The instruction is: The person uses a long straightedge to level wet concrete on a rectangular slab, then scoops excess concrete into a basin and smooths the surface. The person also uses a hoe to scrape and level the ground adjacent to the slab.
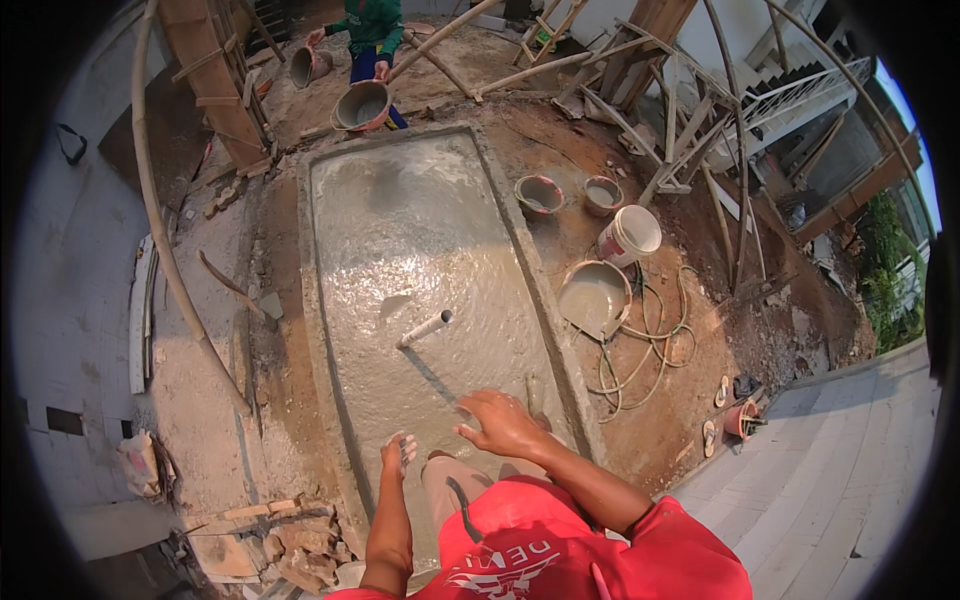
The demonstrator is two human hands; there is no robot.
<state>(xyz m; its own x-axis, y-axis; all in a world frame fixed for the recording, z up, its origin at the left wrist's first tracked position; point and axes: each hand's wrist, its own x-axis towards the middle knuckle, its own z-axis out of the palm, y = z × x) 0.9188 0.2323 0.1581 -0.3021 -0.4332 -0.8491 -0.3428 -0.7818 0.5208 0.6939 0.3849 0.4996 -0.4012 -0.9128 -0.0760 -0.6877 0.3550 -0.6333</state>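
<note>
Wet grey cement point(440, 250) fills a long rectangular bed with a raised concrete rim point(520, 230). My legs are in its near end. My left hand point(399, 452) hangs above the cement, smeared with grey, its fingers apart and nothing in them. Further right, my right hand point(500, 420) is held palm down over the cement, thumb spread from the fingers, also holding nothing. Ahead of both hands a pale pipe point(428, 328) sticks up at a slant from the cement, its shadow falling toward my right hand. A small hollow marks the surface beyond it.
Past the far rim a person in a green top point(375, 28) holds a bucket point(362, 104) and another bucket point(308, 66). Right of the bed stand a white bucket point(630, 235), a wide basin point(595, 298) and a coiled hose point(655, 345). Bamboo poles point(165, 230) lean at left; rubble point(305, 545) lies lower left.
</note>
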